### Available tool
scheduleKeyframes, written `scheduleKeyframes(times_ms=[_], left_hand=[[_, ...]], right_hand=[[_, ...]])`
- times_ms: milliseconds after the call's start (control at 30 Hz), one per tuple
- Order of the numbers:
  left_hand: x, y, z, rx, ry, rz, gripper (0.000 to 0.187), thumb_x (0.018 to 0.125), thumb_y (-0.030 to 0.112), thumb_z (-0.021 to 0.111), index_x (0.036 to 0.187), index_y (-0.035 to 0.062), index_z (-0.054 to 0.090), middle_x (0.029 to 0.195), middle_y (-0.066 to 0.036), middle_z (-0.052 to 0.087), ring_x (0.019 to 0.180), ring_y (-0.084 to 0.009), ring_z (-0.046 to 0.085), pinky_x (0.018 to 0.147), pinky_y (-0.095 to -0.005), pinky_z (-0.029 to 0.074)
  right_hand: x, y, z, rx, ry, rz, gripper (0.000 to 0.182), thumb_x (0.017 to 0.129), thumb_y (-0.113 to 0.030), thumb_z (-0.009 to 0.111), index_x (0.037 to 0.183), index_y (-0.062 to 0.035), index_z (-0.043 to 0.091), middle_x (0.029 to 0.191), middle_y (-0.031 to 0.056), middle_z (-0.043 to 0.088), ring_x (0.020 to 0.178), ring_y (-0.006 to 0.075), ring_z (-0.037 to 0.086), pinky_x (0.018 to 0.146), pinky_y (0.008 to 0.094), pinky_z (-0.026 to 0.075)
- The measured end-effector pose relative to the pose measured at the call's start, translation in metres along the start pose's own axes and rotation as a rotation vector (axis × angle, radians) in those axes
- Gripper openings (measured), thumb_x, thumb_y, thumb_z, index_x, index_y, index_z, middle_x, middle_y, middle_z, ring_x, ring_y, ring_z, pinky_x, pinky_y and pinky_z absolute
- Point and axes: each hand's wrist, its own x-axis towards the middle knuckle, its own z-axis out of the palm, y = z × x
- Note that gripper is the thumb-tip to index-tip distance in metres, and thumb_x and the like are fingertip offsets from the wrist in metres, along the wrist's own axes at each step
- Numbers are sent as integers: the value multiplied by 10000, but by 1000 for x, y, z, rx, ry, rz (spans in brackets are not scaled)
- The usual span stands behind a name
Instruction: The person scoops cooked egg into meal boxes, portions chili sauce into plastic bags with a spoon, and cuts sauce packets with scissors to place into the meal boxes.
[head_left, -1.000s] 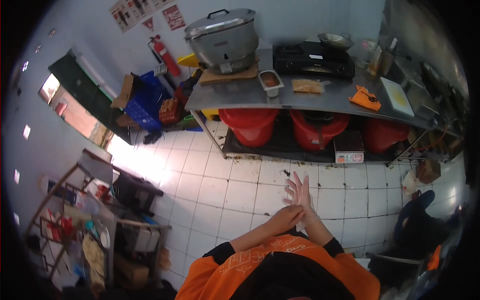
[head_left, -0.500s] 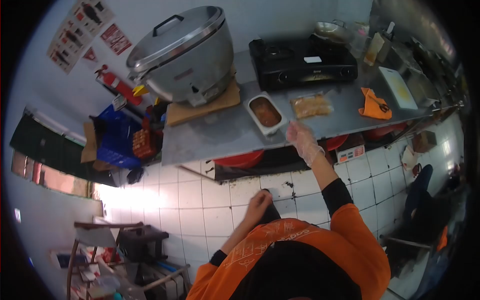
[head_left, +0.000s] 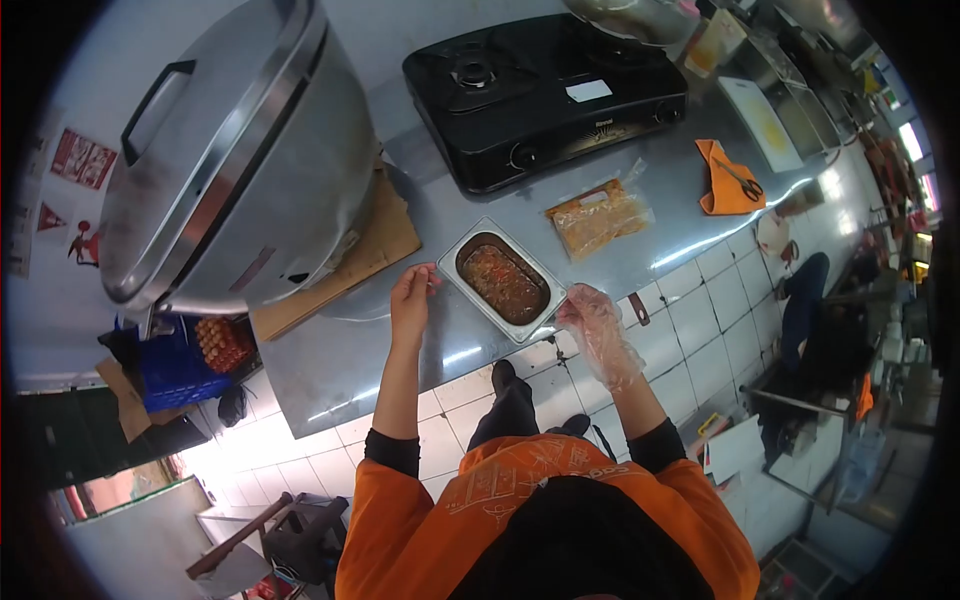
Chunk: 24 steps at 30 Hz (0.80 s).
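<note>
At steel table (head_left: 345, 365), metal pan (head_left: 549, 322) (brown food (head_left: 503, 284) inside); right hand (head_left: 600, 332) gripping rim; left hand (head_left: 410, 290), hold unclear.

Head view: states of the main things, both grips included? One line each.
Metal tray: uncovered, reddish-brown food inside
Left grip: bare, at tray's left corner, contact unclear
Right grip: gloved in clear plastic, at tray's right corner
Cooker: lid on
Stove: left burner bare, no flame visible
Plastic packet: lying flat, seal unclear
Scissors: lying on orange cloth, open or shut unclear
Cutting board: flat, yellow-stained
</note>
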Motion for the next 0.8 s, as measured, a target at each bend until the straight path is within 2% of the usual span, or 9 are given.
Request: scheduleKeyframes(times_ms=[233, 400, 633, 800], left_hand=[[-4, 10, 5, -81, -95, -119, 206, 984, 228, 538, 922, 56, 634, 765, 29, 538, 739, -61, 476, 716, -215, 390], [2, 9, 4, -206, -112, -213, 176, 974, 222, 554, 922, 70, 626, 767, 41, 525, 735, -58, 464, 716, -215, 386], [12, -5, -3, -143, -165, -140, 156, 951, 203, 589, 931, 54, 629, 740, 48, 494, 729, -67, 432, 701, -222, 353], [-19, 9, 3, -103, -119, -73, 165, 946, 189, 596, 956, 29, 635, 735, 45, 487, 723, -68, 410, 694, -223, 335]], right_hand=[[7, 17, -3, 29, 15, -31, 365, 885, -421, 673, 979, -72, 626, 863, 23, 653, 780, 123, 607, 741, 284, 503], [0, 15, 10, 69, 70, -39, 365, 926, -417, 614, 1005, -60, 615, 882, 25, 647, 790, 119, 609, 742, 288, 497], [4, 22, 8, 37, -4, -144, 381, 956, -428, 565, 1002, -50, 584, 905, 28, 629, 805, 109, 599, 757, 292, 497], [-17, 25, 7, 64, 71, -190, 374, 968, -420, 547, 1016, -49, 560, 951, 37, 611, 837, 127, 594, 764, 301, 496]])
